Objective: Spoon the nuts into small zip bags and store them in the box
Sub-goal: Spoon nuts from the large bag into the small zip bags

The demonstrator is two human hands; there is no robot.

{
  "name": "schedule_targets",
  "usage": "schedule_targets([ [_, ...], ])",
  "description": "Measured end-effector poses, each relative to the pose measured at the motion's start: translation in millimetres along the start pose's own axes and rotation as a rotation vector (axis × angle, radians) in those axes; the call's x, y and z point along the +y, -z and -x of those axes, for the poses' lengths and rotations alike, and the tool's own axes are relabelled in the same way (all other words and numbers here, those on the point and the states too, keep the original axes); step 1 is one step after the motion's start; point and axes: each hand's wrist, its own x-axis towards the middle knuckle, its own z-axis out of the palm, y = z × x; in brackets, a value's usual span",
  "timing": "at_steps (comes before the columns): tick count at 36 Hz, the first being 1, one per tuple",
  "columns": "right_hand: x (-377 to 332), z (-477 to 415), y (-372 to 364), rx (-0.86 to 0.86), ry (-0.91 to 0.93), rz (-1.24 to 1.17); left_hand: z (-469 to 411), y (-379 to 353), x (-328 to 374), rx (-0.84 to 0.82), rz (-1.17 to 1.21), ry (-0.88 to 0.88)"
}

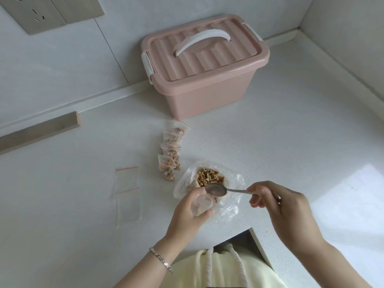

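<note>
Near the front edge of the worktop (270,142), the left hand (188,213) curls round a small zip bag (200,205), holding its mouth upward and open to receive a fill. The right hand (278,204) pinches the handle of the spoon (216,189). The spoon's bowl sits over the bag mouth and appears empty.

Just behind, the large plastic bag (232,183) lies open, presumably for spoon access. The nuts (209,176) in it are pale brown, broken pieces heaped at its far side.

Spare empty bags (126,179) lie flat to the left. Four filled bags (170,154) line up toward the pink box (203,65) at the back edge, its lid on.
</note>
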Motion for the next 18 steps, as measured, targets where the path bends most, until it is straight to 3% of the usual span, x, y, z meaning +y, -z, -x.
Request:
schedule_targets([
  [6,24,1,-7,0.153,-0.158,-0.044,5,7,-8,0.058,0.072,0.032],
  [13,50,14,-35,0.143,-0.163,0.042,6,9,-11,0.047,0.066,0.045],
  [18,60,19,-48,0.102,-0.363,-0.092,7,8,-11,-0.011,0.044,0.039],
])
